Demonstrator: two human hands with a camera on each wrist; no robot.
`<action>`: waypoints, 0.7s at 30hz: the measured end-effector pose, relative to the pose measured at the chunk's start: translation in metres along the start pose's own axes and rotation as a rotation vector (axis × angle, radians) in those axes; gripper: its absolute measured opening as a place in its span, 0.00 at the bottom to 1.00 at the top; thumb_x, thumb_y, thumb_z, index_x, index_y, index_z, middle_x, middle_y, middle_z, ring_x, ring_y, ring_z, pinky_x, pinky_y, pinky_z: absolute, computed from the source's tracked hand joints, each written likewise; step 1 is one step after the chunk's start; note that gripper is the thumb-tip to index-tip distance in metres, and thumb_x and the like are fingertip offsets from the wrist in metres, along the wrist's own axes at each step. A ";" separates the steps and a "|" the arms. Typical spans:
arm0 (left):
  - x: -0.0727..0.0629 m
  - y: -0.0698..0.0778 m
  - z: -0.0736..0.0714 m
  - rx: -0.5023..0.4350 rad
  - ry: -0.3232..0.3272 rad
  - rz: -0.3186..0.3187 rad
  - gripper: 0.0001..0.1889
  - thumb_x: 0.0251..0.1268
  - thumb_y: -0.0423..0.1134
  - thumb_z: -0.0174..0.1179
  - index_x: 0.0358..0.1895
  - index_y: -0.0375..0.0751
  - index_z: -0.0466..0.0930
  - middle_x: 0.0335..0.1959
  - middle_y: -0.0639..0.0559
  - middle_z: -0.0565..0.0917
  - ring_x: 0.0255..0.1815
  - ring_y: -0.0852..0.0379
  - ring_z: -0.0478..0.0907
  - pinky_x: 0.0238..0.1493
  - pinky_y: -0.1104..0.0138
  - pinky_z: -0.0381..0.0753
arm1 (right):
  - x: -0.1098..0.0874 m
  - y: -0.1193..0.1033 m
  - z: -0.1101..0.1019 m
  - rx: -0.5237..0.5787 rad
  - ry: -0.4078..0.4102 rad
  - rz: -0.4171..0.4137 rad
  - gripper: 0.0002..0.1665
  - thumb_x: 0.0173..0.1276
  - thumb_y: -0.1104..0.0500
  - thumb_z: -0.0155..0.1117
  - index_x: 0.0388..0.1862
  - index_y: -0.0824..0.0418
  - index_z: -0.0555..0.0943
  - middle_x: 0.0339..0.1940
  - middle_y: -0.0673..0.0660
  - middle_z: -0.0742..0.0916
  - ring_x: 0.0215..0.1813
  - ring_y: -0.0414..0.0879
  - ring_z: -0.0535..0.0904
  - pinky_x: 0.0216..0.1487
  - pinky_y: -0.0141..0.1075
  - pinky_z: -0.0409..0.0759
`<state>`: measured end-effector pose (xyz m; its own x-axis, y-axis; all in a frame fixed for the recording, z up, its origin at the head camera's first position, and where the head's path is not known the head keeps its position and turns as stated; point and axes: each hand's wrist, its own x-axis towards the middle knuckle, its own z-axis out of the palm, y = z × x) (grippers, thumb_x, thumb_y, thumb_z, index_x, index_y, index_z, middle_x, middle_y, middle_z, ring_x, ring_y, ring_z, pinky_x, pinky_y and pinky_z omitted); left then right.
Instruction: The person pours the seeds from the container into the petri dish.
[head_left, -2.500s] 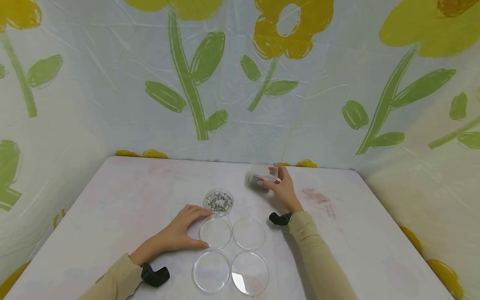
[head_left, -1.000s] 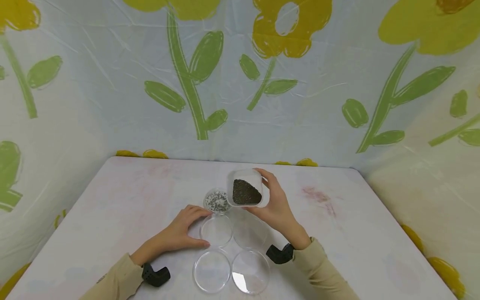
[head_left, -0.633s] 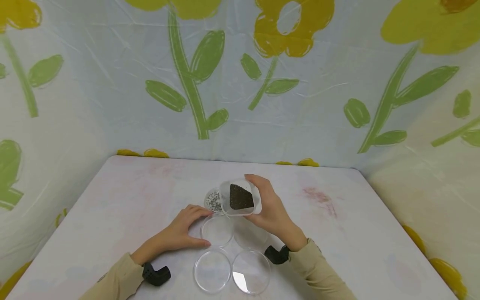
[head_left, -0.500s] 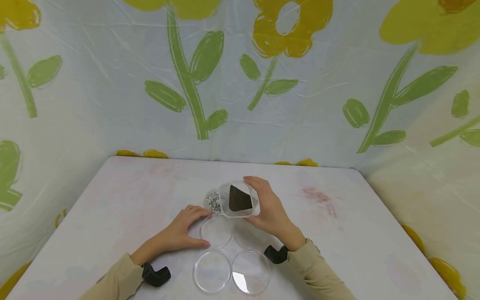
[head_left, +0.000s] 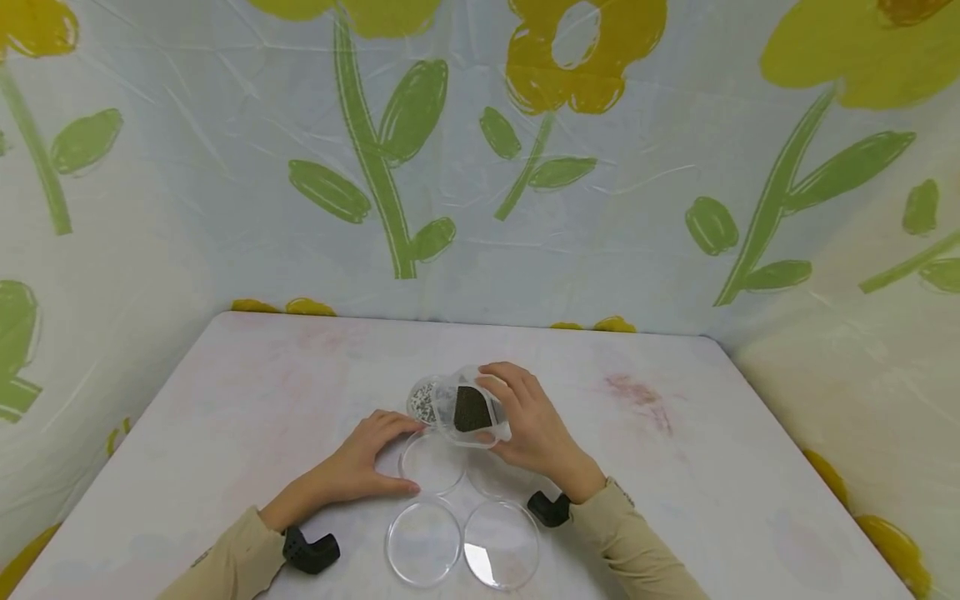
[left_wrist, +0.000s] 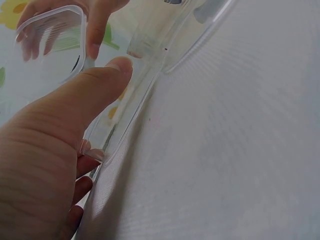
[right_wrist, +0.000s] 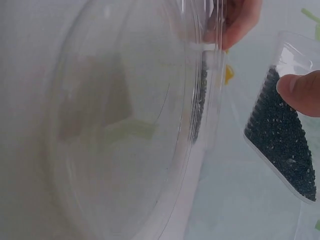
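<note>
My right hand (head_left: 534,425) grips a clear square plastic container (head_left: 442,408) of small dark seeds (head_left: 472,408), tilted to the left. In the right wrist view the seeds (right_wrist: 285,135) lie slanted against one side, and the thumb presses the wall. The container hangs over the petri dishes, partly covering a dish of mixed black and white grains (head_left: 422,403). My left hand (head_left: 363,458) rests on the table, thumb and fingers spread around a clear petri dish (head_left: 433,467). In the left wrist view the thumb (left_wrist: 100,87) lies along the dish's edge.
Two more clear petri dishes (head_left: 424,543) stand nearest me, the right-hand dish (head_left: 501,546) catching a glare. Another clear dish (head_left: 495,477) is partly hidden below the container. The pale table (head_left: 300,375) ends at a flower-patterned curtain (head_left: 615,217).
My right hand has brought the container from the back of the table toward the dishes and tilted it leftward. In the last half second it has sunk slightly and tipped further. The left hand stays put.
</note>
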<state>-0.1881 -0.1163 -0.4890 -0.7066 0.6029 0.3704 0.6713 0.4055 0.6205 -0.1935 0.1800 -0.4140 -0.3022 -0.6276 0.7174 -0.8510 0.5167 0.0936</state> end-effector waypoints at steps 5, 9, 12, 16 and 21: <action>0.000 0.000 0.000 0.004 0.000 0.004 0.41 0.47 0.63 0.74 0.66 0.51 0.74 0.61 0.60 0.76 0.63 0.57 0.67 0.62 0.48 0.67 | -0.001 -0.001 0.002 -0.026 -0.012 -0.023 0.48 0.42 0.63 0.77 0.64 0.67 0.67 0.62 0.66 0.75 0.62 0.60 0.71 0.60 0.51 0.71; 0.000 -0.001 0.000 0.003 -0.001 0.008 0.41 0.47 0.63 0.74 0.66 0.51 0.74 0.61 0.60 0.76 0.63 0.57 0.67 0.62 0.48 0.67 | -0.001 -0.001 0.002 -0.038 -0.012 -0.046 0.45 0.43 0.64 0.76 0.63 0.67 0.68 0.63 0.66 0.75 0.63 0.60 0.70 0.60 0.50 0.70; 0.000 0.000 -0.001 0.000 -0.003 0.009 0.41 0.47 0.63 0.74 0.66 0.50 0.74 0.61 0.60 0.76 0.63 0.57 0.67 0.62 0.48 0.67 | 0.000 -0.002 0.002 -0.043 -0.004 -0.061 0.45 0.43 0.64 0.74 0.63 0.67 0.69 0.63 0.66 0.75 0.63 0.61 0.70 0.60 0.51 0.71; 0.000 -0.001 -0.001 0.004 0.000 0.011 0.41 0.47 0.63 0.74 0.66 0.50 0.74 0.61 0.60 0.76 0.62 0.57 0.67 0.62 0.49 0.67 | 0.000 -0.003 0.003 -0.046 0.001 -0.071 0.45 0.43 0.64 0.74 0.64 0.66 0.69 0.64 0.66 0.75 0.63 0.61 0.70 0.60 0.51 0.71; 0.000 -0.001 0.000 0.012 0.008 0.017 0.41 0.47 0.62 0.74 0.66 0.51 0.74 0.61 0.61 0.75 0.62 0.58 0.67 0.61 0.49 0.68 | 0.000 -0.002 0.005 -0.039 -0.008 -0.078 0.44 0.46 0.65 0.73 0.65 0.66 0.69 0.64 0.66 0.74 0.64 0.61 0.69 0.60 0.51 0.71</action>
<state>-0.1888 -0.1174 -0.4897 -0.6968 0.6045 0.3861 0.6856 0.4032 0.6061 -0.1934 0.1764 -0.4176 -0.2393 -0.6712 0.7016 -0.8549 0.4882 0.1754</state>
